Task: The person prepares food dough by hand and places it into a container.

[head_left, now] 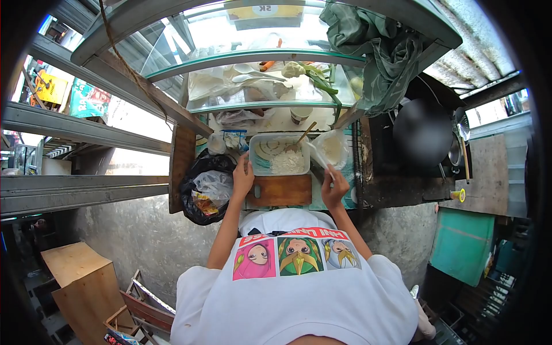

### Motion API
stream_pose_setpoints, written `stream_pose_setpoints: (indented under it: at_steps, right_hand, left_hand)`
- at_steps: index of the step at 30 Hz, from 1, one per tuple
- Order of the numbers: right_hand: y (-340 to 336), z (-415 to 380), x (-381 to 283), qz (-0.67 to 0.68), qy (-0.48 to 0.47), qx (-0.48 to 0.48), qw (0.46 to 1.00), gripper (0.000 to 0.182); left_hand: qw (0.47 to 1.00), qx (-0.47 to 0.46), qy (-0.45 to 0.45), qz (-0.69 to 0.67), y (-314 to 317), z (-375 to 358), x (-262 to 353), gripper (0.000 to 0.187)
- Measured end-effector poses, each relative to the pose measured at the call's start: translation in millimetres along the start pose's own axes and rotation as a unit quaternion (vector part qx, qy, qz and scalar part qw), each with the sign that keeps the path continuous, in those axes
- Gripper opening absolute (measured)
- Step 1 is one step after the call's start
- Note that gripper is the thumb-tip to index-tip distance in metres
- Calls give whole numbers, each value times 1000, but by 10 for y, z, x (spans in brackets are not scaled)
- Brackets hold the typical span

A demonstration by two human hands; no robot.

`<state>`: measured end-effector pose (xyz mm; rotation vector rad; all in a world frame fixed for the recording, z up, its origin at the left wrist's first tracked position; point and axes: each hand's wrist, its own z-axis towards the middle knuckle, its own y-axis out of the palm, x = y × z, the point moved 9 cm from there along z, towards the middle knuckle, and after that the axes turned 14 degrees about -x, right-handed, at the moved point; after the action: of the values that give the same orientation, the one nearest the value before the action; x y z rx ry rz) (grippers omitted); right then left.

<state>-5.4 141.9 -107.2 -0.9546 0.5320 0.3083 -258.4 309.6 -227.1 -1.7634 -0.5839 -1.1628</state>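
A clear plastic container (251, 167) holds a heap of white flour-like powder (287, 163), and a spoon with a brownish handle (308, 130) leans in it. At the container's left side, the fingers of my left hand (243, 174) rest against its wall, loosely curled. My right hand (334, 188) is closed, pinching the folded edge of a clear plastic bag (339, 141). Pale, cream-coloured stuff lies inside that bag, just right of the container. Below the container is a wooden cutting board (282, 191).
A black trash bag (201, 214) hangs left of the counter. A dark pan (422, 132) sits on the stove at the right. Behind stand a paper cup (300, 115) and a glass case with white spoons (253, 76) and vegetables (322, 80). A green cloth (391, 69) hangs above.
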Motion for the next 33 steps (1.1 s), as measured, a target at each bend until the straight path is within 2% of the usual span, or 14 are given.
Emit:
stream_pose_setpoints:
  at_steps: [2, 6, 7, 9, 12, 16, 18, 19, 21, 22, 24, 28, 33]
  right_hand:
    - [-165, -65, 210, 42, 71, 84, 993, 11]
    - [-343, -55, 290, -26, 47, 123, 991, 11]
    - [-365, -74, 307, -26, 47, 125, 991, 11]
    - [-280, -87, 456, -66, 141, 55, 986, 12]
    - [-130, -125, 590, -67, 194, 16, 979, 12]
    - [43, -223, 629, -31, 187, 65, 980, 12]
    - [175, -383, 830, 69, 283, 74, 954, 17]
    - [272, -437, 911, 69, 283, 74, 954, 17]
    - [398, -630, 1159, 267, 330, 192, 885, 22]
    - [366, -642, 1159, 267, 330, 193, 884, 22]
    - [472, -833, 1297, 346, 470, 156, 797, 26]
    - [318, -807, 1327, 327, 473, 193, 795, 26]
    - [40, -735, 1392, 220, 420, 209, 855, 26]
  left_hand:
    - [1000, -3, 2, 1, -3, 0, -1, 35]
    - [1000, -9, 1, -3, -5, -2, 27, 33]
    - [1000, -9, 3, -3, -8, -9, 47, 33]
    - [1000, -20, -12, 0, -3, 2, 30, 33]
    - [1000, -23, 5, 5, -11, 27, 36, 33]
    - [1000, -20, 9, 1, -5, 17, 44, 33]
    - [1000, -16, 10, 8, -5, 11, 48, 33]
    - [1000, -17, 10, 8, -4, 9, 54, 33]
    - [1000, -17, -4, 5, -12, 8, 30, 33]
    - [1000, -17, -4, 5, -9, 7, 28, 33]
    - [1000, -5, 18, 14, -24, 7, 70, 34]
    - [1000, -20, 5, 23, -19, 10, 60, 33]
    - [1000, -20, 1, 5, -13, 9, 58, 33]
